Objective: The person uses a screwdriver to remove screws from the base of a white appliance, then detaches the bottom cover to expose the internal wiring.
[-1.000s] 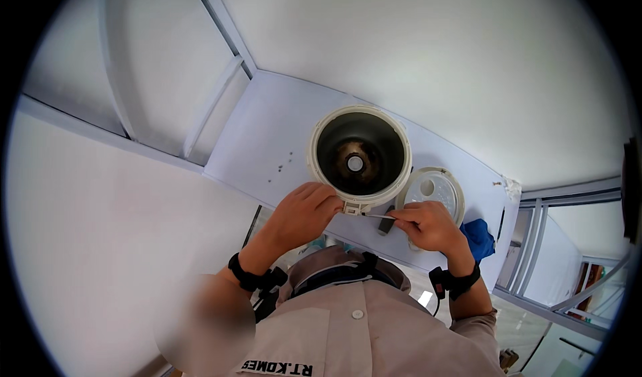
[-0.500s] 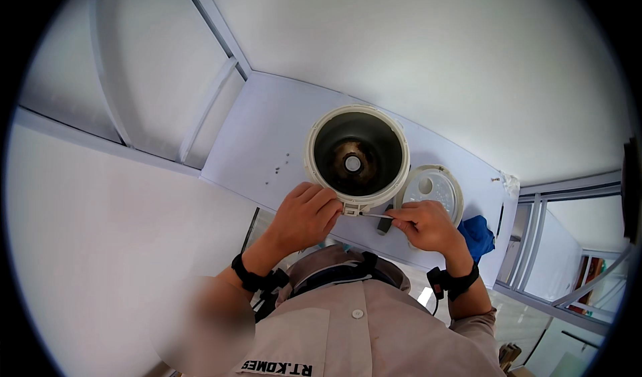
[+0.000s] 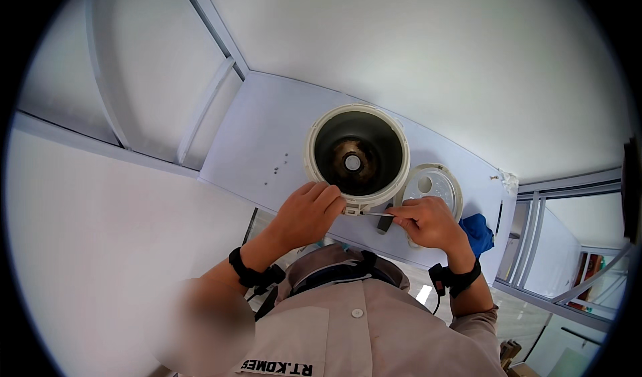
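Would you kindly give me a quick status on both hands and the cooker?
Left hand on cooker body rim. Right hand holds screwdriver at rim bracket. Lid lies beside.

White worktop point(image 3: 267, 149) runs diagonally, a few small dark specks point(image 3: 281, 165) on its bare part. Round white lid point(image 3: 433, 186) with a small hole lies flat on the worktop. Crumpled blue cloth point(image 3: 479, 233) just right of the lid, at the worktop's near edge. White framed panels point(image 3: 154, 69) on the left, with a rail slanting beside the worktop. Window frames point(image 3: 568, 243) at lower right. Black wristbands point(image 3: 455, 278) on both wrists, beige shirt point(image 3: 374, 337) at the bottom edge.
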The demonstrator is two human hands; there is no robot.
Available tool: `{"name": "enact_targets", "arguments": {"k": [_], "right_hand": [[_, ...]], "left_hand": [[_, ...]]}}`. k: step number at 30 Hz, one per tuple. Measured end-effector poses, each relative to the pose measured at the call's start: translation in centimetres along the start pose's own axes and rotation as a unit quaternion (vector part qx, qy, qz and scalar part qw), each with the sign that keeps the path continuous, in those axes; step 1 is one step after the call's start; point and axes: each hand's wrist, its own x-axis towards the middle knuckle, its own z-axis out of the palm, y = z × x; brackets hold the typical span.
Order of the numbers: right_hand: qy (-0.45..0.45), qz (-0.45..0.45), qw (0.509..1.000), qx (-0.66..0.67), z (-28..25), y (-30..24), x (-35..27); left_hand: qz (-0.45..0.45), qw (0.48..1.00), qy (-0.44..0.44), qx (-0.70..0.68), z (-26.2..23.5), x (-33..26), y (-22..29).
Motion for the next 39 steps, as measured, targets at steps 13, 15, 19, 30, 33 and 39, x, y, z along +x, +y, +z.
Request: {"name": "enact_targets", "arguments": {"k": [13, 15, 19, 30, 33, 39], "right_hand": [[0.007, 0.009, 1.0, 0.009, 0.5, 0.0, -0.2], [0.013, 0.011, 1.0, 0.013, 0.8, 0.2, -0.3], [0.009, 0.007, 1.0, 0.014, 0.8, 0.4, -0.2], [0.108, -0.033, 0.992, 0.065, -1.5, -0.3, 1.0], [0.136, -0.031, 0.988, 0.07, 0.9, -1.7, 2.9], [0.211, -0.023, 0.977, 0.036, 2.5, -2.3, 4.0]], "left_hand": [[-0.019, 0.998, 0.055, -0.017, 0.7, -0.6, 0.4], [-0.01, 0.998, 0.058, 0.005, 0.9, -0.6, 0.4], [-0.012, 0.997, 0.069, 0.015, 1.5, -0.7, 0.1], [-0.057, 0.994, 0.051, -0.074, 1.3, -0.8, 0.3], [-0.086, 0.988, 0.056, -0.112, 1.2, -0.8, 0.2], [-0.186, 0.963, 0.131, -0.144, 1.3, -2.5, -0.6]]}}
